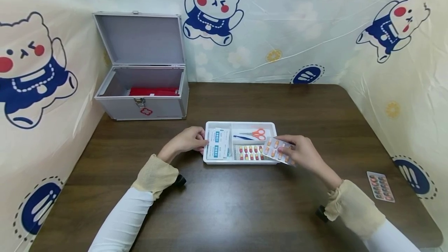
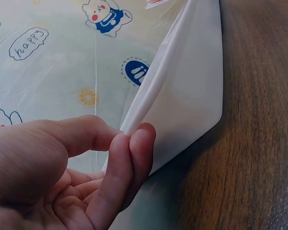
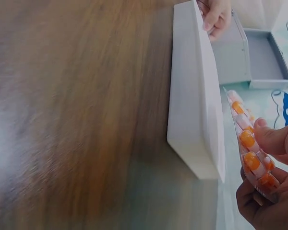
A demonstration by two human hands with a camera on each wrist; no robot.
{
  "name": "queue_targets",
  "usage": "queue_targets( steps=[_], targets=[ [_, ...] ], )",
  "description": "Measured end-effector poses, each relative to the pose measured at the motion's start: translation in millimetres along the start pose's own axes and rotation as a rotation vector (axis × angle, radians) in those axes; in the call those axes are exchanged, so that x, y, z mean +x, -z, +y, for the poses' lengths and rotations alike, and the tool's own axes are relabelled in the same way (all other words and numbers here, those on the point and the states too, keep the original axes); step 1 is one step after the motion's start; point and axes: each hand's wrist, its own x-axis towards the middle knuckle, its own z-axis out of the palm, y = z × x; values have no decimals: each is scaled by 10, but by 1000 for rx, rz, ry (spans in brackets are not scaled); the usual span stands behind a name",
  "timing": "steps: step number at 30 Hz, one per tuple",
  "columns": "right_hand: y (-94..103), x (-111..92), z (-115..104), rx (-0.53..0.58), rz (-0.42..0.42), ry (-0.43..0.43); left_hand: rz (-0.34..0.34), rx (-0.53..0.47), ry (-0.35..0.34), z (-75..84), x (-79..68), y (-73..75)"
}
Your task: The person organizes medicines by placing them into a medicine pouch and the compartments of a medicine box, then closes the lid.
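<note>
A white divided tray (image 1: 241,162) rests on the table. My left hand (image 1: 187,139) pinches its left rim between thumb and fingers, as the tray wall (image 2: 187,91) in the left wrist view shows. My right hand (image 1: 305,153) holds a blister pack of orange-and-white capsules (image 3: 249,141), tilted over the tray's front right corner. Under it, in the front right compartment, lies another blister pack (image 1: 248,151) with red and yellow capsules, partly covered. Orange-handled scissors (image 1: 259,132) and a thin blue tool (image 1: 242,138) occupy the back right compartment. White-and-blue packets (image 1: 217,143) fill the left one.
Behind the tray to the left stands a silver case (image 1: 157,108) with its lid up and a red item (image 1: 153,91) inside. One more blister pack (image 1: 380,186) lies near the table's right edge. Patterned sheeting (image 1: 252,18) hangs around the table.
</note>
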Motion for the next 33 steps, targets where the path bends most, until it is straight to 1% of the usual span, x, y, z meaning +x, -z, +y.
queue_targets(
  steps=[6,17,23,28,30,33],
  targets=[
    [-89,145,-91,23,-47,18,-9,3,-3,15,10,0],
    [-274,354,-170,8,-110,116,-13,-5,0,12,19,-10],
    [-349,426,-159,1,-105,182,-9,0,11,35,2,1],
    [-416,453,-155,-43,-94,280,-11,-8,10,30,-6,5],
    [-439,454,-166,-64,-88,303,-12,-10,10,30,-12,9],
    [-478,452,-175,-92,-72,315,-12,-15,13,31,-19,16]
  ],
)
